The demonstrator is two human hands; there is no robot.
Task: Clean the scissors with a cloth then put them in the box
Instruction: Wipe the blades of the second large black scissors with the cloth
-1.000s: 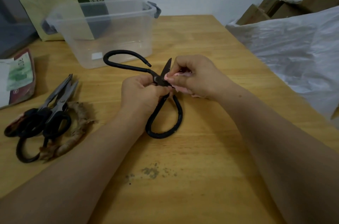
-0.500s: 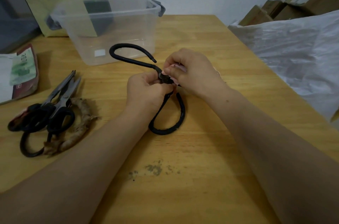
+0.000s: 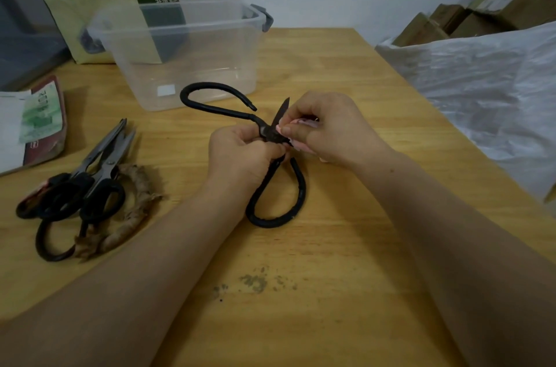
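- Tabletop (image 3: 346, 246) wood runs open from the hands toward the near edge; a white plastic sheet (image 3: 481, 90) crowds its right edge.
- The clear box (image 3: 186, 66) stands just behind the scissors (image 3: 264, 129); spare scissors (image 3: 90, 180) lie piled at left.
- Black, loop-handled, blades parted, the scissors sit mid-tabletop.
- The left hand (image 3: 240, 156) has its fingers gripping them near the pivot; the right hand (image 3: 331, 129) pinches a pink cloth (image 3: 301, 145) on a blade.

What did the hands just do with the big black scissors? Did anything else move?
The right hand slid the pink cloth back down the blade of the scissors, so the tip, hidden half a second ago, shows again. The left hand still grips them at the pivot. The box and the spare scissors stayed put.
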